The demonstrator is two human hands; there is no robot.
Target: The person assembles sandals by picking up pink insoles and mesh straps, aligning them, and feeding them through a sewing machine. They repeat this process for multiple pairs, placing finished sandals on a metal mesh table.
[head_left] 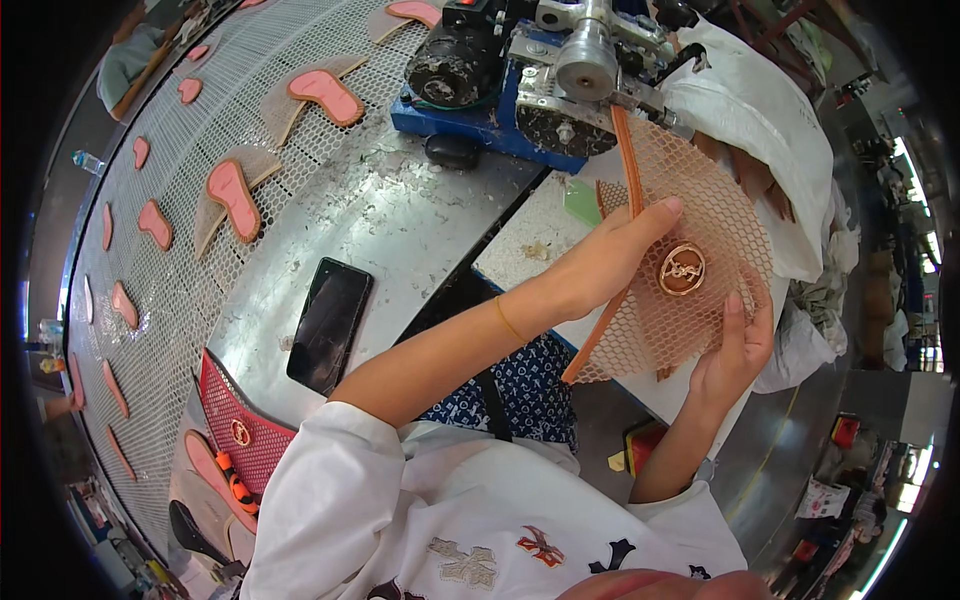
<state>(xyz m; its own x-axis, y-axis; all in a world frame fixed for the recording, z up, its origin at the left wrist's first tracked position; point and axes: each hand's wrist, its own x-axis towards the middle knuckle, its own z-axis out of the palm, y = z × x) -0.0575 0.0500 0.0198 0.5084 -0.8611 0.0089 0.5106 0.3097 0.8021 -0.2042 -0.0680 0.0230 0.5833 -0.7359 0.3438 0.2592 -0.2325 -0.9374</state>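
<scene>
Holding a mesh piece (700, 250) at the right centre of the frame, both hands are clamped on it. The left hand (605, 260) grips the piece from its left side, fingers closed across the mesh with the thumb pointing toward the upper right. The right hand (735, 350) grips the lower right edge, fingers curled behind and the thumb pressed on the front. The mesh is orange-pink, fan-shaped, and carries a round gold ornament (682, 268) near its middle, between the two hands. An orange strap (628, 165) runs along the mesh's left edge and reaches up to the machine (560, 70) at the top centre. The machine has a grey metal cylinder and sits on a blue base.

A grey metal counter (370, 210) fills the middle of the frame. A black phone (328, 325) lies flat on it, left of the left forearm and well apart from the mesh. A small black oval object (452, 150) lies just below the blue base. A white perforated belt (190, 140) curves along the left side, carrying rows of pink sole-shaped pieces (232, 198). A red mesh piece (245, 430) with its own gold ornament lies at the lower left. White cloth (760, 110) lies bundled at the upper right, behind the held mesh.
</scene>
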